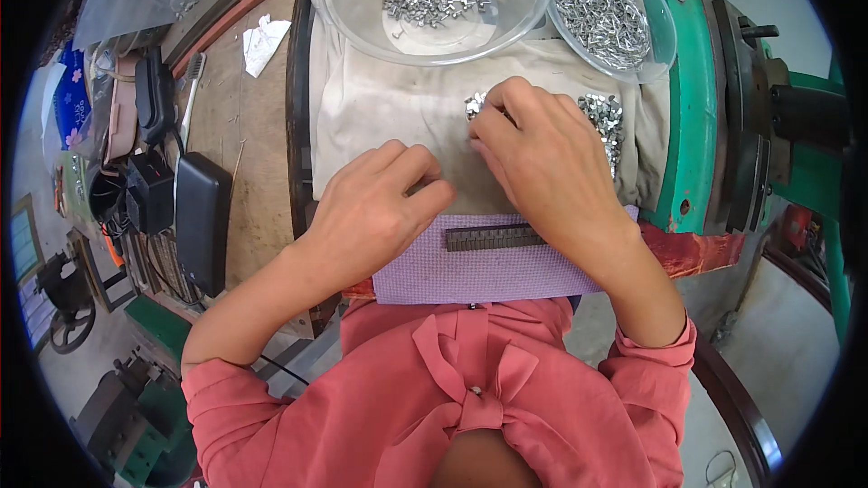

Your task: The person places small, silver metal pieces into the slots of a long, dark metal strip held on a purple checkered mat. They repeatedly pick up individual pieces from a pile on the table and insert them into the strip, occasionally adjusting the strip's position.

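My left hand (372,206) hovers over the pale cloth (362,108), fingers curled and thumb near the bent forefinger. Whatever it may hold is hidden. My right hand (553,149) is bent over the cloth with its thumb and fingertips together, beside a small heap of shiny metal pieces (475,106). Its grip is too small to make out. To its right lies a larger pile of silvery metal pieces (604,126), partly covered by the hand. A dark bar with fine notches (493,237) rests on a purple textured mat (488,273) below both hands, its right end under my right wrist.
A clear round tub (348,32) of small metal parts stands at the back, with a smaller clear bowl (665,45) of pin-like parts beside it. Green machinery (687,108) borders the right. Leftward, a wooden bench (262,126) carries a black adapter (203,217) and a toothbrush (192,90).
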The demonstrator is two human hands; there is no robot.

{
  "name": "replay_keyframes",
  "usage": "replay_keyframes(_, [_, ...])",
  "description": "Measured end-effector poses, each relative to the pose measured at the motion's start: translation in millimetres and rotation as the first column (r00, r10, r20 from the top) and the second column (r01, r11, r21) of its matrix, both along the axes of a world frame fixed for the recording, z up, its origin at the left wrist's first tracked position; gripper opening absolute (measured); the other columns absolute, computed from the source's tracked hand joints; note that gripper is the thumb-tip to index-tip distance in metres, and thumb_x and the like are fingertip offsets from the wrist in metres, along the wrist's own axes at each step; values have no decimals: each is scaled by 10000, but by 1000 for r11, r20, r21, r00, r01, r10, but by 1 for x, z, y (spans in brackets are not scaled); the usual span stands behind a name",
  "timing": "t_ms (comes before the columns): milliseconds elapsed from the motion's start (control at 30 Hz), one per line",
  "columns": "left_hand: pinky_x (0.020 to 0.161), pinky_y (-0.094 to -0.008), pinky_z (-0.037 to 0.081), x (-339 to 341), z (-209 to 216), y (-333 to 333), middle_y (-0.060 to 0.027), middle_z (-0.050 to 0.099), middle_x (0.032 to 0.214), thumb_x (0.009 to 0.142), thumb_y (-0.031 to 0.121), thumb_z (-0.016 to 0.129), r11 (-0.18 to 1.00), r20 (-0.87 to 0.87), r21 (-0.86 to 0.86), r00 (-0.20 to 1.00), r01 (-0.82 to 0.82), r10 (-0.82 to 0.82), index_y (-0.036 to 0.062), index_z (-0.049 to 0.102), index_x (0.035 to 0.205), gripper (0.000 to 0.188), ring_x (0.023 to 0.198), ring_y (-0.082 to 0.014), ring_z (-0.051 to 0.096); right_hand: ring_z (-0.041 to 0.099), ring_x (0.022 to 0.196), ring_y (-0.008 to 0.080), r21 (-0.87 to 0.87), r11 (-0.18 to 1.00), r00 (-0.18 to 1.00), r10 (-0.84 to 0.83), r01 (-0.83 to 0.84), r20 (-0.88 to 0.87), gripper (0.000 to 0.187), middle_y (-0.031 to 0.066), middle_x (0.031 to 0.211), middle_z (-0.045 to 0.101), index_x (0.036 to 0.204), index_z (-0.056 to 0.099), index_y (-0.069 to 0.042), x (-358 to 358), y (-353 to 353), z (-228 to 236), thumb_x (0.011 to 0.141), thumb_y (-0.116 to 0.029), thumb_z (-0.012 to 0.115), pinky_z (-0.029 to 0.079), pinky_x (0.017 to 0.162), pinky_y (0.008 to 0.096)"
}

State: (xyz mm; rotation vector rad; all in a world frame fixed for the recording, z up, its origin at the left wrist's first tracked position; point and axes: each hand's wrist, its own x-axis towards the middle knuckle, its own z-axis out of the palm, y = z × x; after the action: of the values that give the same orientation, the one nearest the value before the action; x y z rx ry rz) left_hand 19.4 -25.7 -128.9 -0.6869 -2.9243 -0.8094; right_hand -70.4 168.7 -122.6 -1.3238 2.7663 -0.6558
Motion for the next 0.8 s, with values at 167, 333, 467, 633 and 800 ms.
replay_keyframes(167, [648,-361,492,-2,1,2,-51,557,853,713,44,740,999,-22,-41,999,23,-24,63,626,845,176,762,-238,568,562,866,256,4,1000,1000,21,-21,-13,85,91,903,520,810,583,-44,18,22,13,764,-99,628,452,780,371])
replay_keyframes(333, [668,-372,500,3,2,2,-64,575,895,722,24,760,997,-5,-72,1000,7,-7,49,632,899,219,784,-250,582,566,898,276,-87,995,998,-38,42,58,89,87,942,556,839,600,-48,27,27,-1,771,-83,645,451,810,386])
replay_keyframes(467, [676,-378,501,4,2,2,-75,574,928,738,29,760,996,3,-86,1000,-17,17,49,625,906,216,797,-262,583,577,919,279,-189,982,991,25,0,133,98,86,984,595,860,621,-42,42,32,3,775,-79,653,461,836,399])
replay_keyframes(633, [691,-390,501,1,5,4,-85,577,940,748,48,762,997,46,-73,999,-18,21,44,618,912,218,820,-279,584,583,926,285,-250,968,983,78,-34,168,135,80,1001,606,891,644,-40,67,36,-3,770,-85,684,464,870,417])
replay_keyframes(800, [702,-397,499,1,5,7,-89,578,939,750,63,768,998,74,-60,997,-25,29,41,614,915,226,838,-286,583,590,943,286,-257,966,978,31,24,207,231,67,1007,615,936,681,-57,57,43,2,728,-82,777,454,878,429])
